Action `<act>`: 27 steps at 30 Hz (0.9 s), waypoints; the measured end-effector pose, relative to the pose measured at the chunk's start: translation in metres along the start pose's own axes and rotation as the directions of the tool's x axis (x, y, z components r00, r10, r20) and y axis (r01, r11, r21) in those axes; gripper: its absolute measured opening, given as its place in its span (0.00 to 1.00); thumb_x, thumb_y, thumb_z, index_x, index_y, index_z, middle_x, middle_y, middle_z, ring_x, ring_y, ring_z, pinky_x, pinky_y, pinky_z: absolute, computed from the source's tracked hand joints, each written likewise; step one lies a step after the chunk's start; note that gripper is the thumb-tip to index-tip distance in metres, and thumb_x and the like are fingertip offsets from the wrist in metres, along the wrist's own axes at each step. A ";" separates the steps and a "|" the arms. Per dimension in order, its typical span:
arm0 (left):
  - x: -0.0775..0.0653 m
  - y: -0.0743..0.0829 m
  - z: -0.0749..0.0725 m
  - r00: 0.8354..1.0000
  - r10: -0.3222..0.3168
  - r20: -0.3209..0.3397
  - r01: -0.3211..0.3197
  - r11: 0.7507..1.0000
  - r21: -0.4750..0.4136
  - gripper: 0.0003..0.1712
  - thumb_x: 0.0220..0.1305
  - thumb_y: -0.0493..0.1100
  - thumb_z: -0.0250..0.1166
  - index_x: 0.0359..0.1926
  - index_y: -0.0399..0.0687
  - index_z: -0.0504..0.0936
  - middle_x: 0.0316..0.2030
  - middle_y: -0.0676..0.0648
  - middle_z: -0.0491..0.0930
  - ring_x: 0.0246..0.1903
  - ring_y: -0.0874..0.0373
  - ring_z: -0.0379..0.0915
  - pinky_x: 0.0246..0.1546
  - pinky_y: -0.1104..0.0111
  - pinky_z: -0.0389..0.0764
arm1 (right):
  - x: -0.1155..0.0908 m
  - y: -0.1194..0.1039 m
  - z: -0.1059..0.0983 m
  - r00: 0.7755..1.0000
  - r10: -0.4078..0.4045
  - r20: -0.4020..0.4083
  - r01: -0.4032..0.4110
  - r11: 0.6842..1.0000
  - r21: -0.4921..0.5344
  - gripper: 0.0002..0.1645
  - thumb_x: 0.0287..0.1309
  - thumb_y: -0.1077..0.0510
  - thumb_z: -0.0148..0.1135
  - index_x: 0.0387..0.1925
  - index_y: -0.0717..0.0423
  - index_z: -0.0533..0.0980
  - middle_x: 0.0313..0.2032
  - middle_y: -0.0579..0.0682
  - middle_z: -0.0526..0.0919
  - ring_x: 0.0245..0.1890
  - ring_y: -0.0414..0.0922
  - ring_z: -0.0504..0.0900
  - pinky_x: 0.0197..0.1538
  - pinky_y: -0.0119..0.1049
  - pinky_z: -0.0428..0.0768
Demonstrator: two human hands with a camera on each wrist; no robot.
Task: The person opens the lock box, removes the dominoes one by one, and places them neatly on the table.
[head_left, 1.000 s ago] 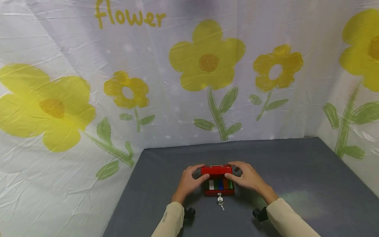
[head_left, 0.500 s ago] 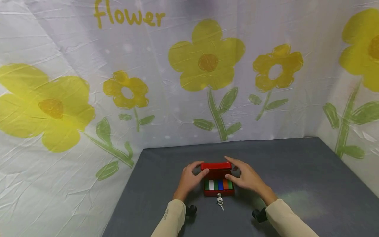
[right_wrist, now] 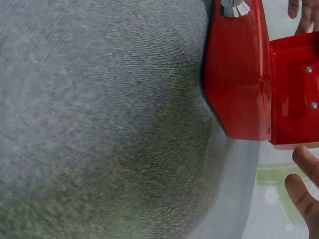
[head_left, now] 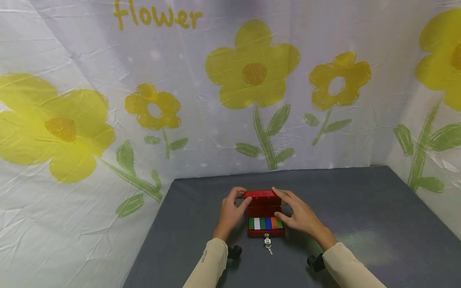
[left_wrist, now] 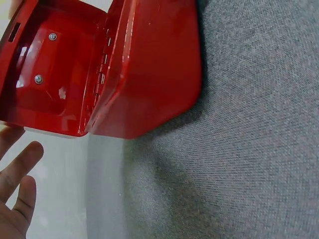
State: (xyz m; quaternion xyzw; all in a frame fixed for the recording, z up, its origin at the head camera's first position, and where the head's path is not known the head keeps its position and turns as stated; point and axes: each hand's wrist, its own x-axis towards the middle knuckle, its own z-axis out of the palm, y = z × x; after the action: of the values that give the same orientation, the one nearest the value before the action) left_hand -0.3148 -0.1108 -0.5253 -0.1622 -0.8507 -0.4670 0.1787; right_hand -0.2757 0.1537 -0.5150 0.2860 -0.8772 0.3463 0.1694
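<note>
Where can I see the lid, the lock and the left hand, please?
Lid (left_wrist: 62, 67), left wrist view: on its red inner face.
Lock (right_wrist: 235, 9), right wrist view: on its silver collar.
Left hand (head_left: 229, 211), head view: on the back of the hand.

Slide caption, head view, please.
Left hand and right hand flank the raised lid of a red rectangular metal box on grey cloth.
</note>
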 end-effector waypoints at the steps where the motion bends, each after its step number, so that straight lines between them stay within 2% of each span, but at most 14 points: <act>1: 0.000 0.000 0.000 1.000 0.006 -0.005 -0.006 1.000 0.006 0.17 0.68 0.54 0.68 0.53 0.57 0.78 0.49 0.49 0.88 0.52 0.52 0.83 0.52 0.46 0.80 | 0.001 0.000 0.000 1.000 0.001 0.002 -0.001 1.000 -0.005 0.50 0.60 0.53 0.74 0.78 0.43 0.59 0.68 0.56 0.73 0.52 0.55 0.84 0.49 0.54 0.83; 5: 0.002 0.001 -0.001 1.000 0.009 -0.007 -0.009 1.000 0.015 0.15 0.69 0.55 0.67 0.51 0.58 0.78 0.50 0.50 0.88 0.53 0.52 0.83 0.50 0.48 0.80 | 0.004 -0.001 0.000 1.000 0.005 0.011 -0.005 1.000 -0.025 0.51 0.59 0.54 0.74 0.78 0.46 0.59 0.67 0.56 0.74 0.51 0.54 0.82 0.48 0.51 0.83; 11: 0.004 0.002 -0.003 1.000 -0.013 0.026 0.014 1.000 -0.018 0.17 0.71 0.57 0.64 0.55 0.60 0.78 0.53 0.50 0.87 0.56 0.50 0.81 0.53 0.41 0.78 | 0.007 0.000 -0.001 1.000 0.013 0.018 -0.012 0.999 -0.032 0.51 0.57 0.58 0.74 0.78 0.52 0.59 0.65 0.57 0.75 0.49 0.54 0.81 0.47 0.49 0.83; 14: 0.003 0.002 -0.004 0.998 -0.026 0.049 0.027 0.999 -0.034 0.19 0.72 0.58 0.63 0.58 0.60 0.78 0.56 0.49 0.85 0.58 0.49 0.80 0.55 0.40 0.77 | 0.008 0.002 0.001 1.000 0.022 0.016 -0.022 0.999 -0.030 0.51 0.57 0.60 0.73 0.78 0.51 0.58 0.65 0.57 0.75 0.48 0.54 0.81 0.43 0.43 0.83; 18: 0.002 0.001 -0.005 0.996 -0.041 0.083 0.046 0.997 -0.060 0.23 0.72 0.58 0.62 0.64 0.60 0.77 0.61 0.47 0.82 0.61 0.47 0.78 0.57 0.39 0.76 | 0.008 0.004 0.003 1.000 0.025 -0.005 -0.025 0.999 0.033 0.51 0.57 0.64 0.72 0.78 0.53 0.58 0.66 0.59 0.74 0.48 0.56 0.79 0.30 0.32 0.76; 21: 0.001 -0.001 -0.007 0.993 -0.042 0.109 0.050 0.996 -0.073 0.27 0.72 0.58 0.62 0.68 0.59 0.74 0.63 0.46 0.80 0.63 0.46 0.76 0.59 0.37 0.74 | 0.008 0.005 0.005 0.999 0.030 -0.015 -0.029 0.997 0.077 0.52 0.56 0.66 0.70 0.78 0.54 0.57 0.66 0.61 0.73 0.48 0.56 0.78 0.26 0.29 0.70; 27: -0.002 -0.003 -0.009 0.987 -0.032 0.158 0.041 0.998 -0.053 0.31 0.72 0.57 0.62 0.73 0.62 0.70 0.67 0.48 0.77 0.65 0.46 0.73 0.60 0.38 0.74 | 0.007 0.007 0.006 0.998 0.062 -0.012 -0.060 0.993 0.106 0.52 0.55 0.69 0.68 0.79 0.55 0.56 0.65 0.62 0.73 0.48 0.56 0.77 0.29 0.29 0.70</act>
State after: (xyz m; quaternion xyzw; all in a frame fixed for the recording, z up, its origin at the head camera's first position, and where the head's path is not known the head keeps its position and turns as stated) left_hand -0.3126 -0.1204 -0.5236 -0.1877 -0.8516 -0.4796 0.0980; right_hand -0.2856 0.1512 -0.5191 0.2651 -0.8646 0.3996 0.1502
